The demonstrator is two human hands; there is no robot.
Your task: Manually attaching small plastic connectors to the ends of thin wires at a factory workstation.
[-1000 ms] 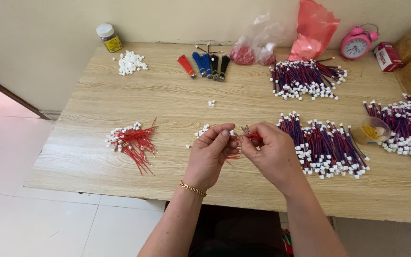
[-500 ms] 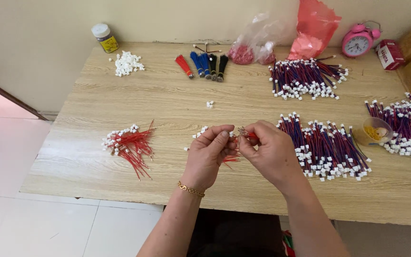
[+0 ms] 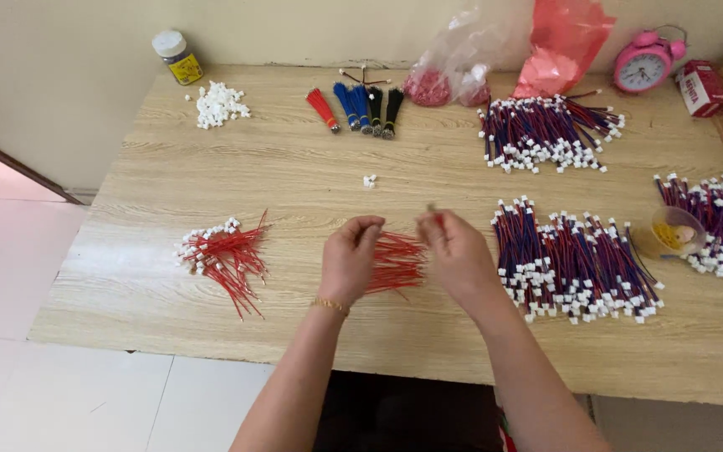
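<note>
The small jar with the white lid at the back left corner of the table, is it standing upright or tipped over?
Upright. The jar stands on its base on the table, white lid on top, beside the pile of white connectors.

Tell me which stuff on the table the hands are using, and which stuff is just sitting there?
In use:
- left hand and right hand
- loose red wires between the hands
- red wires with white plugs
- small white plugs

Just lying about:
- pink alarm clock
- jar with white lid
- coloured tassels
- plastic bags
- small cup

A pale wood-grain table [image 3: 211, 159] stands against a cream wall [image 3: 60, 67], on a light tiled floor [image 3: 60, 393].
</note>
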